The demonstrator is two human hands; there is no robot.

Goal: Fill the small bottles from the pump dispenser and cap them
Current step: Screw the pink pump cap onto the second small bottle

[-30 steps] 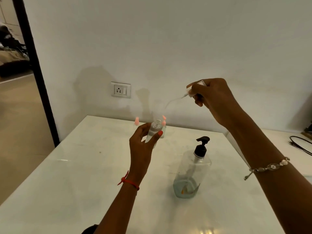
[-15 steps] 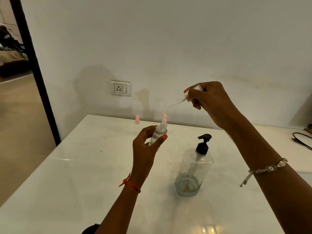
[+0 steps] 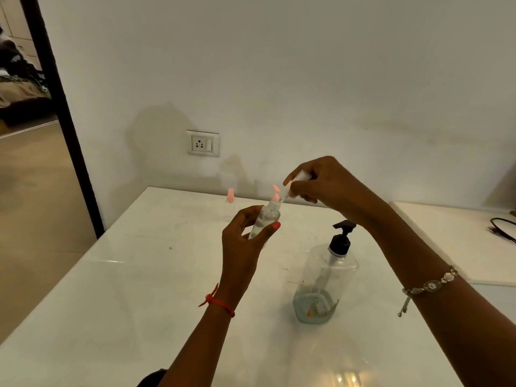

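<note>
My left hand grips a small clear bottle, tilted with its threaded neck pointing up and to the right. My right hand pinches a white spray cap whose thin dip tube reaches down to the bottle's mouth. The cap itself is still above the neck. The pump dispenser, clear with a black pump head and a little bluish liquid at the bottom, stands on the white table below my right forearm.
Two more small clear bottles with pink tops stand near the table's far edge, one at the left, one partly hidden behind the held bottle. A wall socket is behind them. A black cable lies at far right.
My right hand has come down and to the left, bringing the cap's dip tube to the bottle's mouth. My left hand tilted the bottle toward it.
</note>
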